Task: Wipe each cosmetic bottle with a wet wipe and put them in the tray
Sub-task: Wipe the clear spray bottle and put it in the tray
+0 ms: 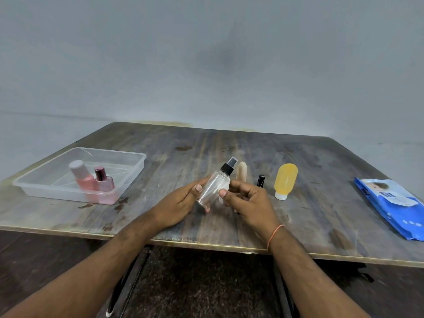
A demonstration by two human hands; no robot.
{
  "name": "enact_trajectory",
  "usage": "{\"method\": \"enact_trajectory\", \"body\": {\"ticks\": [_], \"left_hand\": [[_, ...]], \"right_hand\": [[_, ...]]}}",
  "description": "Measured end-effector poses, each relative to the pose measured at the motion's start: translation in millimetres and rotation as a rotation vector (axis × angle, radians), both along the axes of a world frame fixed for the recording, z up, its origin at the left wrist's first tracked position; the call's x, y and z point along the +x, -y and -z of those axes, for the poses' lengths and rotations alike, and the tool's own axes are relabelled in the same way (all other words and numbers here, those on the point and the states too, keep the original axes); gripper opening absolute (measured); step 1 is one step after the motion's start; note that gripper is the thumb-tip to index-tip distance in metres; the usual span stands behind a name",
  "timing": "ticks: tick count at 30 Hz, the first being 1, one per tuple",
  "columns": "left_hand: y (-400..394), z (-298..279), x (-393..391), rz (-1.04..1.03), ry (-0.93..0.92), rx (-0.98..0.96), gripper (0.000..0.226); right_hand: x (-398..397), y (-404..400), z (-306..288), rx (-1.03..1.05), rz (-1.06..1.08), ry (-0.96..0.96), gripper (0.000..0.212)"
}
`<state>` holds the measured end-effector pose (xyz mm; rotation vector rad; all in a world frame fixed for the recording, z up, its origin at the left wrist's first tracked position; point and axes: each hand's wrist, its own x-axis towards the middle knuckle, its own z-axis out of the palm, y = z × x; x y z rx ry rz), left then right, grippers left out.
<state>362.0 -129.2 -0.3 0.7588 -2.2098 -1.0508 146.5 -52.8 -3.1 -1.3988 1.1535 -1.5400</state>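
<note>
My left hand [181, 203] grips the lower part of a clear spray bottle [215, 182] with a black pump top, tilted over the table's middle. My right hand [247, 200] pinches a white wet wipe [226, 185] against the bottle's side. The clear plastic tray [46, 177] at the left holds a pink bottle with a grey cap [81, 174] and a small pink perfume bottle [104, 182]. Behind my hands lie a cream tube [242, 171], a black slim tube [260, 180] and a yellow squeeze bottle [285, 179] standing on its white cap.
A blue pack of wet wipes [394, 207] lies at the right edge of the worn wooden table [321, 226]. A grey wall rises behind the table. Dark floor shows below the near edge.
</note>
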Motion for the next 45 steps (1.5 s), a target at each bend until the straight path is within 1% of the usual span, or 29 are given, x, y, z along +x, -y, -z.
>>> {"method": "enact_trajectory", "body": {"ticks": [2,3,8,10,13,18,21,25,29,33,38,40,42,45], "left_hand": [[3,4,0,-0.006,-0.012,-0.005,0.051],[4,6,0,-0.014,-0.005,-0.017,0.051],[7,7,0,-0.016,0.062,-0.063,0.049],[10,8,-1,-0.002,0.087,-0.107,0.052],[15,10,0,0.014,0.102,-0.123,0.055],[12,9,0,-0.023,0.023,-0.146,0.049],[8,7,0,-0.093,-0.03,-0.2,0.047],[4,6,2,-0.154,-0.05,-0.273,0.047],[9,11,3,-0.189,-0.043,-0.262,0.053],[12,10,1,-0.186,-0.067,-0.167,0.036],[16,11,0,-0.183,-0.107,-0.053,0.036],[15,9,-1,-0.175,-0.088,-0.051,0.03],[12,5,-3,-0.186,-0.05,-0.099,0.023],[5,0,-3,-0.206,-0.022,-0.147,0.026]], "right_hand": [[-1,2,0,0.021,0.017,0.056,0.039],[-1,3,0,0.028,0.024,0.07,0.043],[-1,3,-2,0.035,0.004,0.058,0.034],[-1,2,-3,0.042,-0.01,0.08,0.033],[-1,1,-4,0.055,-0.041,0.114,0.032],[-2,-1,-4,0.078,-0.07,0.101,0.034],[-2,-1,-4,0.08,-0.079,0.065,0.033],[0,-3,-4,0.107,-0.098,0.001,0.03],[1,-4,-5,0.115,-0.104,-0.033,0.032],[0,-5,-5,0.097,-0.113,-0.045,0.033],[-2,-3,-4,0.08,-0.123,-0.07,0.037],[-1,-2,-4,0.085,-0.124,-0.073,0.036],[-2,-2,-2,0.089,-0.123,-0.073,0.034],[-2,-2,-2,0.098,-0.108,-0.083,0.031]]}}
